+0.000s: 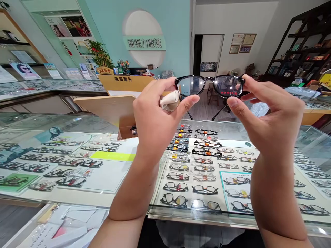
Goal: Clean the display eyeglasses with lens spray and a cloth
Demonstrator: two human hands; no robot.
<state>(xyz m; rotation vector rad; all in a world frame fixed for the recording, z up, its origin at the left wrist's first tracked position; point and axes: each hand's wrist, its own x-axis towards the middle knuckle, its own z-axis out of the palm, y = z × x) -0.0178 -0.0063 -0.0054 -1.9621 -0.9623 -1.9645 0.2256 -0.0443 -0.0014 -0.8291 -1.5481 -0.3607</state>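
A pair of black-framed eyeglasses is held up above the glass display case, its temples pointing away and down. My left hand grips the left end of the frame, and a folded pale cloth is tucked between its thumb and fingers. My right hand pinches the right end of the frame between thumb and fingers. Red lettering shows on the right lens. Both hands are closed on the eyeglasses.
Below the hands, the glass display case holds rows of eyeglasses. A wooden counter stands behind on the left. An open drawer with papers and plastic packets is at lower left. Dark shelves rise at far right.
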